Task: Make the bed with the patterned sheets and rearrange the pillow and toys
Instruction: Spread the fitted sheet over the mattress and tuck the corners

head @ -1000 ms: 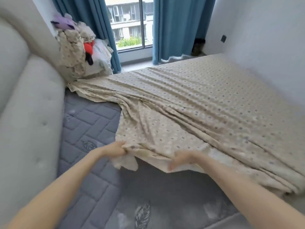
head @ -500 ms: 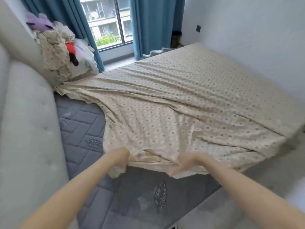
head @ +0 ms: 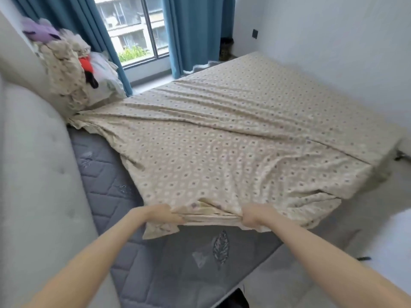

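Pulled further over the bed since the earlier frames, the beige dotted cotton sheet (head: 222, 152) is spread across most of the grey quilted mattress (head: 106, 174) — the strip beside the pale padded headboard (head: 33, 163) is left bare. Its bunched near edge is pinched by curled fingers of the left hand (head: 164, 215) and right hand (head: 253, 215). A pillow-and-toy pile (head: 66, 70) is heaped at the far corner.

A home bedroom; a bed's grey quilted mattress (head: 178, 263) lies beneath the fingers (head: 174, 217), its patterned sheet (head: 222, 147) spread beyond them; a padded headboard (head: 37, 185) stands to their left; far past them, blue curtains (head: 195, 34) flank a window (head: 133, 30) facing apartment blocks.
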`<state>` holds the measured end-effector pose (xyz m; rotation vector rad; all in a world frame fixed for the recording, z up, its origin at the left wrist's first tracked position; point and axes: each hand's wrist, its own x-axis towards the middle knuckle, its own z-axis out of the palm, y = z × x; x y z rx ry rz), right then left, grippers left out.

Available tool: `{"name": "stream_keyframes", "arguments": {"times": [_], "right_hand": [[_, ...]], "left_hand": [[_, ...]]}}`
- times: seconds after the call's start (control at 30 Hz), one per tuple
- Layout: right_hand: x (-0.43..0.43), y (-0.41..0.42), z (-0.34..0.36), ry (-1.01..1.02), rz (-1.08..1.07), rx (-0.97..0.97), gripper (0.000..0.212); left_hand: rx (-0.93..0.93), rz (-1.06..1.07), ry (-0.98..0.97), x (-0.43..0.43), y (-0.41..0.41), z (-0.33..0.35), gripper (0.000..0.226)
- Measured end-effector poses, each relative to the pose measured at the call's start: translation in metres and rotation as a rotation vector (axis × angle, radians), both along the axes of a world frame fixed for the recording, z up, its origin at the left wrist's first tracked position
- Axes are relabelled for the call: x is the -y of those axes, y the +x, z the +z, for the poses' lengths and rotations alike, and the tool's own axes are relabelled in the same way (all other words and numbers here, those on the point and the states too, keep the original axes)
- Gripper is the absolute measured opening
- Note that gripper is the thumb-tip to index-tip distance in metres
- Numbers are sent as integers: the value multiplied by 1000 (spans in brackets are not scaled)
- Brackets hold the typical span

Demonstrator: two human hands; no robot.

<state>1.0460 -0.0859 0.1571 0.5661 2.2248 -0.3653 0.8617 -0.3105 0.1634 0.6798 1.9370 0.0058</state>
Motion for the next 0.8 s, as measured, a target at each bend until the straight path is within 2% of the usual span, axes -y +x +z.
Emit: {"name": "stream_keyframes", "arguments": {"times": [0.03, 0.07, 0.13, 0.2, 0.23, 0.33, 0.47, 0.6, 0.63, 0.73, 0.8], "right_hand": [[5, 3, -2, 27, -18, -29, 16], [12, 6, -3, 56, -31, -58, 11], [32, 12, -5, 113, -24, -96, 10], [55, 17, -9, 157, 7, -98, 8], [67, 21, -12, 168, 13, -84, 9], [98, 36, -20, 157, -43, -26, 33], [130, 53, -25, 86, -143, -14, 43], [150, 64, -27, 102, -121, 55, 35], [152, 67, -28, 139, -122, 30, 31], [158, 74, -36, 239, -167, -38, 25], [161, 77, -40, 266, -176, -35, 27]], "left_hand": [[8, -30, -28, 6, 0, 6, 82], [-30, -112, -66, 11, 0, 8, 75], [-217, -303, -93, 25, 2, 5, 41], [-359, -353, -65, 39, 7, 2, 27], [-365, -342, -63, 48, 9, -1, 24], [-270, -369, -39, 69, 12, -4, 14], [-300, -367, 45, 96, 13, -11, 12], [-353, -417, 76, 113, 18, -10, 45], [-389, -450, 78, 114, 20, -11, 43], [-482, -449, 146, 118, 29, -19, 20], [-502, -444, 178, 121, 34, -23, 19]]}}
